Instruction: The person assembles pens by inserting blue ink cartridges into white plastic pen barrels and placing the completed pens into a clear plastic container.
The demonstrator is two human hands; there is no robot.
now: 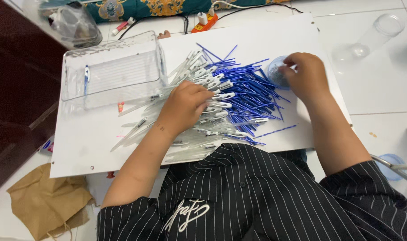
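A white board worktop [92, 147] lies on the pale tiled floor [382, 93]. On it, a clear plastic tray [114, 71] holds one pen. Beside the tray, the left hand [183, 107] curls loosely over the clear pen barrels [203, 89]; past the blue refills [252, 89], the right hand [304, 76] pinches inside a small blue cup [275, 73].

Small dish [275, 71] contents unclear (hand-covered).
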